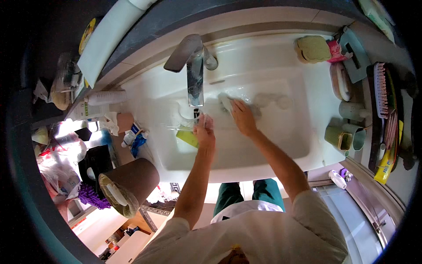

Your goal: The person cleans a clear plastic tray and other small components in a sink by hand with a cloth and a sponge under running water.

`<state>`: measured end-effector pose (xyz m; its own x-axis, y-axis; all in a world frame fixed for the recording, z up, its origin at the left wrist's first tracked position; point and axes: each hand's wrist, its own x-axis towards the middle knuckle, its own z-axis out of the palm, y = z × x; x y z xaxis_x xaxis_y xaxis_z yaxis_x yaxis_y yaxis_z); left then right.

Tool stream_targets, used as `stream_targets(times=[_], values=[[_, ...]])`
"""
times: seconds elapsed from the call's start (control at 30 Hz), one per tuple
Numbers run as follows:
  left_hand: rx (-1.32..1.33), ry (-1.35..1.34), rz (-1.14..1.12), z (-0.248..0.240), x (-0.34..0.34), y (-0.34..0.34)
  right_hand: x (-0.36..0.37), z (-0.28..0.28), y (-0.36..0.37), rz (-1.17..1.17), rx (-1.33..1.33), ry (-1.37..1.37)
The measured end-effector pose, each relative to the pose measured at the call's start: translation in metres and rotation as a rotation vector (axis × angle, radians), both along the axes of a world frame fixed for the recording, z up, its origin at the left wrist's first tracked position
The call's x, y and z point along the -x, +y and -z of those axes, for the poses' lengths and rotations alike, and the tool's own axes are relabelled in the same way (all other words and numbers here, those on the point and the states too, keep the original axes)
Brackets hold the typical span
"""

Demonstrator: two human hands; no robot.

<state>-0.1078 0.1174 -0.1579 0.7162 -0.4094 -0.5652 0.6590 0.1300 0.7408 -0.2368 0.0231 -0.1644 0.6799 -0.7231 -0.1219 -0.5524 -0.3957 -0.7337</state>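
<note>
Under the faucet (pixel 194 81), my left hand (pixel 205 131) is closed, its fingers pinched on what looks like a clear, thin-edged plastic piece; its full shape is hard to make out. My right hand (pixel 243 116) lies to the right, fingers bent over a pale, soft-looking wiping pad (pixel 224 100), partly covered by them. Beside my left hand, a yellow-green flat piece (pixel 187 136) rests low in the white sink (pixel 277 143). Wet, greyish suds or shadow show just right of my right hand.
Along the right rim stand a soap dish (pixel 340 81), a beige sponge (pixel 314 49) and green cups (pixel 354 136). A pink hairbrush (pixel 381 90) and yellow tube (pixel 386 165) lie farther right. At left are a brown bin (pixel 136 176) and a white bottle (pixel 105 97).
</note>
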Motion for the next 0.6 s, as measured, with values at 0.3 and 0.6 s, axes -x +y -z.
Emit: stream_targets(times=[0.3, 0.6], values=[[-0.04, 0.094, 0.002, -0.012, 0.012, -0.01, -0.018, -0.033, -0.013, 0.032, 0.187, -0.047], [0.123, 0.174, 0.122, -0.007, 0.031, -0.017, -0.019, -0.013, 0.052, -0.029, 0.303, -0.119]])
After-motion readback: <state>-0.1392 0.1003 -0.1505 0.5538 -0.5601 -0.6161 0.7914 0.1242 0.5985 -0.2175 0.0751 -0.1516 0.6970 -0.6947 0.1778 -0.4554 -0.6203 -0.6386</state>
